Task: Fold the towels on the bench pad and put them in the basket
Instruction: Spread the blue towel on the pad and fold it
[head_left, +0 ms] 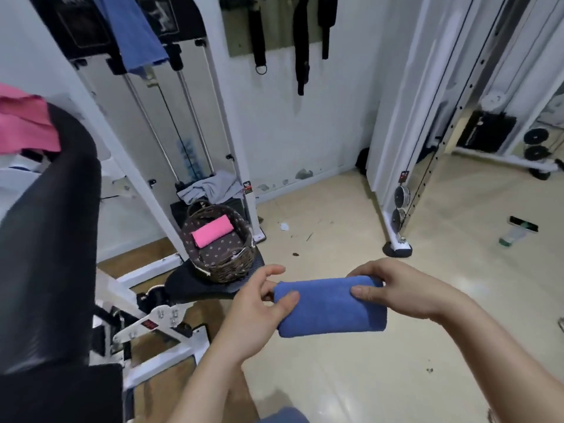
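Note:
A folded blue towel (331, 306) is held in the air above the floor. My left hand (256, 309) grips its left end, thumb on top. My right hand (396, 288) pinches its right end with thumb and fingers. A dark wicker basket (227, 264) stands to the upper left of the towel on the bench's seat pad (195, 283). Inside it lies a folded pink towel (212, 231). The black bench pad (52, 239) slopes up at the left, with a loose pink towel (24, 123) draped over its top.
A white cable machine frame (171, 141) stands behind the basket, a blue cloth (134, 32) hanging from it and a grey cloth (210, 187) at its base. Black straps (302, 41) hang on the wall. A second machine post (396, 190) stands at right.

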Demonstrator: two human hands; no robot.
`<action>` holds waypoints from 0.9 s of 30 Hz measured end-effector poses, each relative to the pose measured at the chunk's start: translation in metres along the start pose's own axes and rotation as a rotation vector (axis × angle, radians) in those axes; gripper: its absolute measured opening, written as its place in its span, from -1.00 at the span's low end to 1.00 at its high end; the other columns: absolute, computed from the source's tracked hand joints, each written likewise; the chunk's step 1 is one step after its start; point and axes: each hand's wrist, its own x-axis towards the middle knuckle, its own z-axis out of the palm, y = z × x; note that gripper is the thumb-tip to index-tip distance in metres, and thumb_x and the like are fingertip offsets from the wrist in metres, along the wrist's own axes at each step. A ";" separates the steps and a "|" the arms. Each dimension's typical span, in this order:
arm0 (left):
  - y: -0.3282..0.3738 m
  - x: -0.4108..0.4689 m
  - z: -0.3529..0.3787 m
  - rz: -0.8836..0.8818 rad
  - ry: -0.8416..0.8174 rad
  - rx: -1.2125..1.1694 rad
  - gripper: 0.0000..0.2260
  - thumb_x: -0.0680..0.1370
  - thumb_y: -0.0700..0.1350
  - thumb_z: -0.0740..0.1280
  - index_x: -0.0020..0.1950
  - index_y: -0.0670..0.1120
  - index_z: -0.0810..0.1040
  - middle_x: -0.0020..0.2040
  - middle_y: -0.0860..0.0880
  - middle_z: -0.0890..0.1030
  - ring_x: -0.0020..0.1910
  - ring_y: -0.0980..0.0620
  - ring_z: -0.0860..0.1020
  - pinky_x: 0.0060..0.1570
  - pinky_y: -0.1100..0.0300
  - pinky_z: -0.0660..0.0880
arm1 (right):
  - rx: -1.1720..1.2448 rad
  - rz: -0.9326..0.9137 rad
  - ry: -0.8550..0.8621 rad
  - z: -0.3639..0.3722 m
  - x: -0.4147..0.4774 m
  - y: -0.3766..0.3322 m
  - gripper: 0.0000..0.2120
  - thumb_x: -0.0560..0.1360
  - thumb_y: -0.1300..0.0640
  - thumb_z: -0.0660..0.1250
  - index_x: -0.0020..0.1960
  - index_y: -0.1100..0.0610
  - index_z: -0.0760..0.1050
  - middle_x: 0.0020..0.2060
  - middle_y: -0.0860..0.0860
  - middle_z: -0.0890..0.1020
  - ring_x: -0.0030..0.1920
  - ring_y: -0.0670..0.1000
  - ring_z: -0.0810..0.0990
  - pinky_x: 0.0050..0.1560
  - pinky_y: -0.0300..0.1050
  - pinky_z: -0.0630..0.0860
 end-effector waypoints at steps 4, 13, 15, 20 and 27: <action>-0.007 0.043 -0.008 -0.065 0.144 0.013 -0.76 0.51 -0.20 0.41 0.16 0.02 0.59 0.01 0.08 0.66 -0.02 0.11 0.62 -0.06 0.28 0.57 | -0.159 -0.075 -0.022 -0.016 0.063 -0.002 -0.83 0.51 0.11 0.32 0.05 -0.12 0.52 0.04 -0.17 0.54 0.06 -0.14 0.52 0.10 -0.17 0.49; -0.026 0.171 -0.092 -0.055 0.394 0.547 -0.73 0.40 -0.12 0.50 0.08 0.08 0.63 0.00 0.21 0.56 0.00 0.20 0.49 0.03 0.32 0.36 | -0.375 -0.245 0.119 -0.002 0.246 -0.042 -0.72 0.35 0.11 0.44 0.04 -0.09 0.61 -0.07 -0.08 0.59 0.03 0.00 0.49 -0.03 -0.12 0.44; -0.041 0.199 -0.116 -0.101 0.404 0.524 -0.74 0.42 -0.10 0.49 0.07 0.12 0.61 -0.02 0.23 0.55 -0.02 0.19 0.49 0.02 0.30 0.39 | -0.417 -0.267 0.125 0.007 0.292 -0.053 -0.73 0.38 0.10 0.44 0.06 -0.08 0.60 -0.06 -0.09 0.60 0.04 0.00 0.45 -0.08 -0.14 0.37; -0.097 0.265 -0.167 -0.228 0.410 0.535 -0.78 0.50 -0.08 0.42 0.11 0.15 0.55 -0.10 0.11 0.58 -0.12 0.10 0.52 -0.15 0.29 0.42 | -0.444 -0.290 0.029 0.038 0.404 -0.075 -0.73 0.42 0.15 0.40 0.11 -0.01 0.52 0.03 -0.06 0.58 0.04 0.03 0.52 -0.05 -0.17 0.37; -0.185 0.334 -0.206 -0.315 0.144 0.998 -0.81 0.44 -0.02 0.45 0.03 0.10 0.57 -0.16 0.09 0.64 -0.07 0.02 0.54 -0.15 0.12 0.24 | -0.742 -0.291 -0.261 0.096 0.513 -0.078 -0.75 0.40 0.26 0.26 0.08 0.16 0.40 -0.02 0.14 0.58 0.01 0.19 0.56 -0.22 -0.09 0.29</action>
